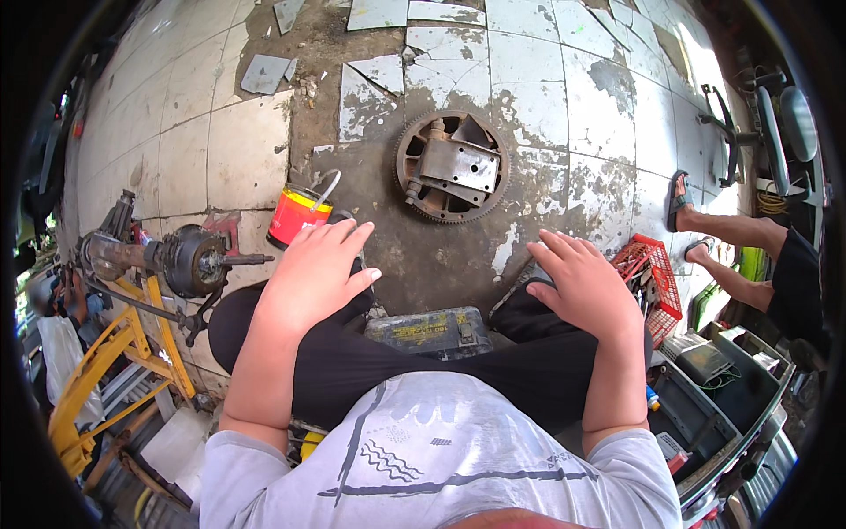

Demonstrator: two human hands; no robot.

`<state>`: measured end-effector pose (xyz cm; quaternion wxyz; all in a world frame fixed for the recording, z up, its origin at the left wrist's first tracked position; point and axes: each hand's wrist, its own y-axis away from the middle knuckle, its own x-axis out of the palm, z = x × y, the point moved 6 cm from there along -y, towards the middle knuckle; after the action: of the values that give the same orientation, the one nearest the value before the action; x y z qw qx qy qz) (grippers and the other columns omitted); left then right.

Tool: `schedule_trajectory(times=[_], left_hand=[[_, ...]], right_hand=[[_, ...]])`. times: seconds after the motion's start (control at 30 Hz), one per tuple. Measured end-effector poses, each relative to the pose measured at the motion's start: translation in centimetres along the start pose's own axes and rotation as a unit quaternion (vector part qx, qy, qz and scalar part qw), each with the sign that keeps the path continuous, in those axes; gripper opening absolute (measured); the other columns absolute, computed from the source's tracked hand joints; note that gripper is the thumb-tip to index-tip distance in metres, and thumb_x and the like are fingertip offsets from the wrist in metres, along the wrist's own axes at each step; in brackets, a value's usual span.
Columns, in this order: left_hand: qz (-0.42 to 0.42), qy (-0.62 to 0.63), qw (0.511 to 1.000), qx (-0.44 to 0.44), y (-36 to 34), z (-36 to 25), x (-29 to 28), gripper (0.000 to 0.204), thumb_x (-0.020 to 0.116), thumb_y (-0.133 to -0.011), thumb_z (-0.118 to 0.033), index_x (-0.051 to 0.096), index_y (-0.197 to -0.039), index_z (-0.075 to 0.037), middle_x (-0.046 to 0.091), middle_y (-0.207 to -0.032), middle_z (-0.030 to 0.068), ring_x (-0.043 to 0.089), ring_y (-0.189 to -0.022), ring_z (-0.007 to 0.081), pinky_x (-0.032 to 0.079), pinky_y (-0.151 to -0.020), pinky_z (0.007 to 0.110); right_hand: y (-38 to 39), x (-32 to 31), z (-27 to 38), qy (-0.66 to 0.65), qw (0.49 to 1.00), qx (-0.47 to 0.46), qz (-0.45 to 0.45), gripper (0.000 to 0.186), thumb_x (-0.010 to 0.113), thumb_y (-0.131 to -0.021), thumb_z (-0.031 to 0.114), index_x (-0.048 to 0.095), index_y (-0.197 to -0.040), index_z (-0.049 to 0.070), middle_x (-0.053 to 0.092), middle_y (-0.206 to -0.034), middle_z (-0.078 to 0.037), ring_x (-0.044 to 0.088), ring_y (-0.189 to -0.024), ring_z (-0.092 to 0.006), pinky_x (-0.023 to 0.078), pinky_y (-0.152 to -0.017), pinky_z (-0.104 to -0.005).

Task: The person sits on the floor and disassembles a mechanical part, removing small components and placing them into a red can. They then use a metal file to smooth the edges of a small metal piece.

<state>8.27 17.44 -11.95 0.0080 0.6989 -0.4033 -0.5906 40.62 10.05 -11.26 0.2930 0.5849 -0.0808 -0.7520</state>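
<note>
1. all around the toothed wheel (458, 212) spread the tiled floor (172, 159), cracked and worn; the wheel lay flat on it.
2. left of the wheel and nearer the wearer were a yellow frame (132, 326) and a rusty axle (115, 254); the view's dark rim cut off much of the clutter there.
3. well right of the wheel showed another person's legs (731, 229), the upper body out of view.
4. the wheel itself looked thick and metallic, so probably heavy and stiff; opposite sides of its rim seemed the best hold, though grease could have made them slippery.
5. left of the wheel and nearer stood a red bucket (300, 216), likely lighter, with a handle (330, 188) to lift by; its contents could not be made out.
6. on top of the wheel sat a metal block (456, 166), likely dense, with firm edges to grasp; its underside was hidden, and whether it was bolted down was unclear.
7. nearer than the wheel, to either side, the left hand (319, 269) and right hand (582, 280) hung loosely open, fingers a little spread, both holding nothing; the left overlapped the bucket in view, contact uncertain.
</note>
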Motion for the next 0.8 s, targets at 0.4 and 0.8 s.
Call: schedule_trajectory(times=[0.4,0.8], left_hand=[[0.079,-0.031,0.992,0.097,-3.1,-4.2,-1.4,0.066,0.066,-0.100,-0.049,0.057,-0.152,-0.009,0.067,-0.140,0.0146,0.065,-0.129,0.0349,0.051,-0.110,0.047],[0.129,-0.087,0.987,-0.048,-5.6,2.8,-0.6,0.055,0.063,-0.103,-0.048,0.062,-0.146,-0.013,0.073,-0.134,0.0130,0.068,-0.126,0.0314,0.055,-0.106,0.048]], right_hand=[[-7.1,2.1,-1.5,-0.056,0.995,0.047,0.072,0.061,0.069,-0.102,0.043,0.056,-0.153,0.011,0.066,-0.145,-0.017,0.063,-0.132,-0.0388,0.051,-0.111,-0.0473],[-25.0,19.2,-11.1,-0.220,0.966,0.129,-0.045,0.064,0.077,-0.095,0.030,0.059,-0.149,0.000,0.065,-0.148,-0.020,0.062,-0.138,-0.0351,0.048,-0.115,-0.0416]])
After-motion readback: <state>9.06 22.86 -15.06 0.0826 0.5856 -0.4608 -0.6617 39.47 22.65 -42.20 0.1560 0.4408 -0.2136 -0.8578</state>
